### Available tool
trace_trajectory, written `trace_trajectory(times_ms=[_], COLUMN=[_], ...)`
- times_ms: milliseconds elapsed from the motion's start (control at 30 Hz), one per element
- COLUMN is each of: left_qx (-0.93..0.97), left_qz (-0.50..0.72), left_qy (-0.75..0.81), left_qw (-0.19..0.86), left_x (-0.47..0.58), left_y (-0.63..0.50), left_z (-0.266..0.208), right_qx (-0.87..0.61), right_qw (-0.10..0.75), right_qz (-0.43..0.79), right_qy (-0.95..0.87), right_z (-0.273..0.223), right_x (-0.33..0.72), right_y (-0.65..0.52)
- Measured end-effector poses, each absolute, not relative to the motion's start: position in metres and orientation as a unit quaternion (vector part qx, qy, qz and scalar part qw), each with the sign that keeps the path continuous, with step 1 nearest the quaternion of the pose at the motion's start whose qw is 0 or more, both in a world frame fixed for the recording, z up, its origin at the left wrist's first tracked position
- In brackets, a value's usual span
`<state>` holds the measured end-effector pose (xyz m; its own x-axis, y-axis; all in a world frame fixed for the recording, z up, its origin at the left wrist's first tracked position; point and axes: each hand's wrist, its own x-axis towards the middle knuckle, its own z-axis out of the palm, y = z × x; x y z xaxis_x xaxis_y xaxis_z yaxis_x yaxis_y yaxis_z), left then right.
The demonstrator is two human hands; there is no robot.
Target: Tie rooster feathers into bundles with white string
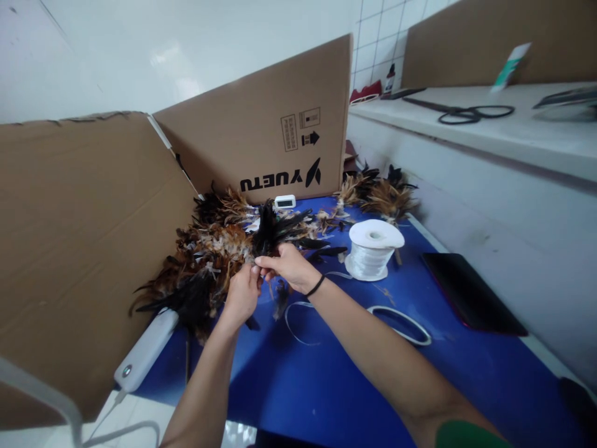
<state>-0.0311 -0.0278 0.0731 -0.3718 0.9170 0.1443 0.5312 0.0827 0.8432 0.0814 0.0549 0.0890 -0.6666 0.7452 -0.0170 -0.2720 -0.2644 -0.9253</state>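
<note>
In the head view, my right hand point(291, 267) is closed around the base of a bunch of black feathers point(267, 231), which fans upward and away. My left hand point(242, 294) meets it at that base, thumb and fingers pinched together; what lies between them is too small to make out. Just left of both hands spreads a heap of brown and black feathers point(209, 239). A spool of white ribbon point(373, 252) stands upright to the right, and a thin ribbon tail point(291, 326) curls on the blue table point(298, 386) beneath my right wrist.
Cardboard panels point(261, 124) wall off the left and back. More feathers point(385, 193) lie at the back right, beyond a small white digital display point(285, 201). A dark tablet point(471, 292), white power bank point(147, 350) and white scissor handle or loop point(401, 325) surround the work. Black scissors point(466, 114) rest on the shelf.
</note>
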Motion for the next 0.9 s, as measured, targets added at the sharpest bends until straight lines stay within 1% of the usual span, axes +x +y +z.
trace_trajectory(times_ms=[133,300,400,533,667,800,900], left_qx=[0.5,0.499,0.485,0.447,0.42,0.399,0.378], left_qz=[0.465,0.434,0.451,0.51,0.54,0.566,0.582], left_qy=[0.681,0.708,0.702,0.64,0.572,0.522,0.499], left_qw=[0.264,0.25,0.261,0.362,0.453,0.498,0.519], left_x=[-0.033,-0.033,-0.031,-0.027,-0.023,-0.019,-0.018], left_y=[-0.027,-0.025,-0.025,-0.028,-0.028,-0.022,-0.015], left_z=[0.071,0.072,0.075,0.083,0.092,0.095,0.093], right_qx=[-0.253,-0.251,-0.236,-0.229,-0.263,-0.29,-0.322], right_qw=[0.349,0.344,0.342,0.351,0.347,0.312,0.308], right_qz=[0.749,0.75,0.761,0.768,0.729,0.672,0.607], right_qy=[-0.503,-0.506,-0.498,-0.485,-0.528,-0.606,-0.658], right_z=[0.089,0.09,0.091,0.091,0.091,0.091,0.087], right_x=[0.08,0.081,0.084,0.095,0.112,0.137,0.16], right_y=[0.052,0.052,0.053,0.053,0.052,0.05,0.052])
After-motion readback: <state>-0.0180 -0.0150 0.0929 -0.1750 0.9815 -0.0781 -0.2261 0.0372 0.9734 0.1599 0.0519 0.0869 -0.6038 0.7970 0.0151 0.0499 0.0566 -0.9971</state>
